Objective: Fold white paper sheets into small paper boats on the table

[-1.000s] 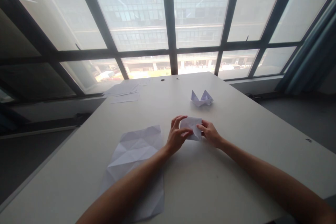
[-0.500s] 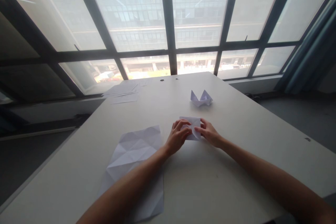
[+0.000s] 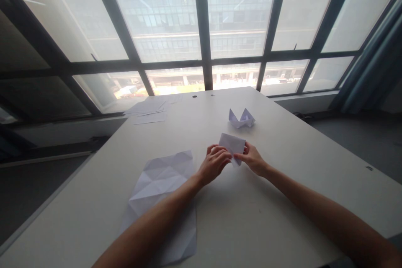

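Observation:
A small folded white paper [image 3: 232,142] is held between my two hands above the middle of the table. My left hand [image 3: 216,161] grips its left and lower side, fingers curled over the edge. On the right side, my right hand [image 3: 253,158] pinches the paper with the thumb in front and fingers behind. The paper is tilted, and its lower folds are partly hidden by my fingers. Beyond it stands a folded white paper boat-like shape [image 3: 241,118] with two raised points. A large creased sheet [image 3: 163,184] lies left of my hands, partly under my left forearm.
The white table [image 3: 282,217] stretches toward tall windows [image 3: 169,12]. Several loose paper sheets [image 3: 147,111] lie at its far left. Two small dark spots, one a round hole [image 3: 194,96], mark the far end. A blue curtain [image 3: 367,46] hangs at the right.
The folded paper has turned and tilted in my hands, its top edge now slanting down to the right and standing slightly higher. Both hands keep hold, the right shifted slightly rightward.

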